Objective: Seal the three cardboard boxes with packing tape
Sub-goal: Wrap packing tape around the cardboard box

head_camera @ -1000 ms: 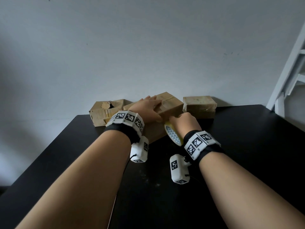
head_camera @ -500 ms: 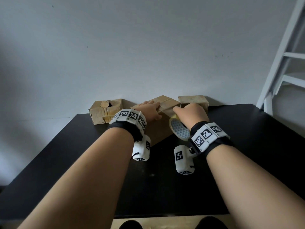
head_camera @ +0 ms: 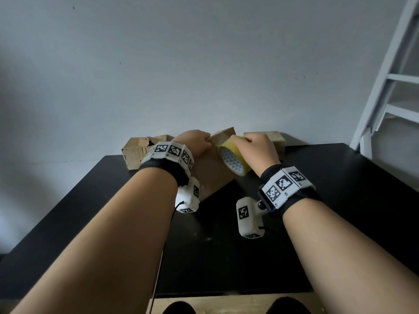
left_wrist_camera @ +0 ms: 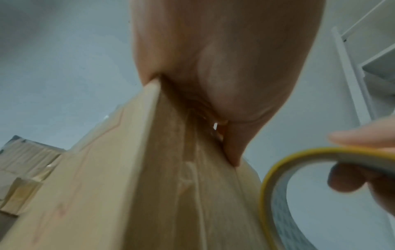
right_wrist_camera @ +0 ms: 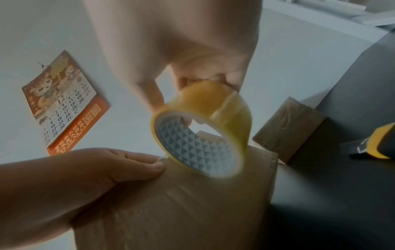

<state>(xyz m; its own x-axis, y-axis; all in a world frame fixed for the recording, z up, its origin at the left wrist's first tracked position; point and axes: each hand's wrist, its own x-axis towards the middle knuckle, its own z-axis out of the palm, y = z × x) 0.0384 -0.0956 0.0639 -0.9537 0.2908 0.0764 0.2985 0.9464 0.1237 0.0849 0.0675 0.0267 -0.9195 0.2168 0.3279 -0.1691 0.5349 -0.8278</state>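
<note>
Head: left hand (head_camera: 195,143) clamps the brown cardboard box (head_camera: 213,177) by its top edge, steadying it; just right, my right hand (head_camera: 254,152) grasps the yellow-rimmed packing tape roll (head_camera: 233,160). Left wrist: palm against cardboard. Right wrist: tape strand (right_wrist_camera: 161,158) pinned under left fingertips (right_wrist_camera: 158,166), presumably as anchor.

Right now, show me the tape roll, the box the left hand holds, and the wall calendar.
tape roll (right_wrist_camera: 192,148), right wrist view, on its patterned inner core.
middle box (head_camera: 213,177), head view, on its near face.
wall calendar (right_wrist_camera: 64,108), right wrist view, on the date grid.
</note>
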